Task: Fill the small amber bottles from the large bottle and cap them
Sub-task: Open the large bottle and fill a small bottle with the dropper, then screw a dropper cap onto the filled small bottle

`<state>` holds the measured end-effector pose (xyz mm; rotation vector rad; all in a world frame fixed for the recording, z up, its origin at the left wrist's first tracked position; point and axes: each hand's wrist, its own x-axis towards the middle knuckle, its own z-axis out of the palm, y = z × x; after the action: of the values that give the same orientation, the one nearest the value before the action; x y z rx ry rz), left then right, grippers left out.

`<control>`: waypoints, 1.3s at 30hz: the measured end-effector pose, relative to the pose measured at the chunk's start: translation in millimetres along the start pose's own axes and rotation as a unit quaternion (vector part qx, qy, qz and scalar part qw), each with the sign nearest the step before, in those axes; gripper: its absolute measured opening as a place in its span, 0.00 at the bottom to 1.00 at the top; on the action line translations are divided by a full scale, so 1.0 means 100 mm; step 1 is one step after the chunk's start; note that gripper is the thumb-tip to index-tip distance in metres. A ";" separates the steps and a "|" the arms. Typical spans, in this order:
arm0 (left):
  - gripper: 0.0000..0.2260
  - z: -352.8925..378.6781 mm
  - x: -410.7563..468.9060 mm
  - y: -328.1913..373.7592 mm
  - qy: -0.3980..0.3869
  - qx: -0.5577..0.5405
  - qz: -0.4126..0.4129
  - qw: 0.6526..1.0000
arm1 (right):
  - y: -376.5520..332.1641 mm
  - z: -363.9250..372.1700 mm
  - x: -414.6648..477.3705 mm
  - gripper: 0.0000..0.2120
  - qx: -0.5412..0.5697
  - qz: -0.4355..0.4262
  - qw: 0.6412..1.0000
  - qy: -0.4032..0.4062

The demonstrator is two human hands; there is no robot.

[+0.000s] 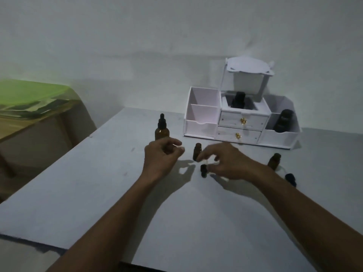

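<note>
A small amber bottle (197, 152) was seen upright on the counter (98, 183) between the left hand (162, 157) and the right hand (227, 162). A black cap (203, 171) was pinched by the right hand; whether anything was held by the left hand could not be told.

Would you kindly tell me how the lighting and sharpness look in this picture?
Head view: dim, greyish light; the left hand and right hand throw dark shadows onto the table; head view, the fingertips look blurred, and the green-lidded box at far left is soft.
</note>
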<state>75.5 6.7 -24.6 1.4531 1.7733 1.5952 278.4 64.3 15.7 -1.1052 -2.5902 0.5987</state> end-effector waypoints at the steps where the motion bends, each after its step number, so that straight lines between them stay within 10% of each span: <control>1: 0.07 0.06 0.02 0.01 -0.017 -0.003 -0.002 1.000 | 0.04 0.05 -0.03 0.17 -0.027 0.005 1.000 -0.015; 8: 0.16 0.38 0.11 0.02 -0.086 -0.052 -0.073 0.992 | 0.10 0.16 -0.03 0.17 -0.123 -0.032 0.992 -0.018; 20: 0.21 0.63 0.14 0.01 -0.120 -0.117 -0.145 0.975 | 0.15 -0.17 0.39 0.11 0.239 -0.017 0.933 0.268; 39: 0.11 0.58 0.14 -0.04 -0.135 -0.180 -0.147 0.963 | 0.20 0.26 0.48 0.11 0.171 0.030 0.952 0.253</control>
<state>114.1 50.1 -41.0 1.1151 1.3812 1.3979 248.3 105.2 -12.4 -1.0558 -1.9371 0.6444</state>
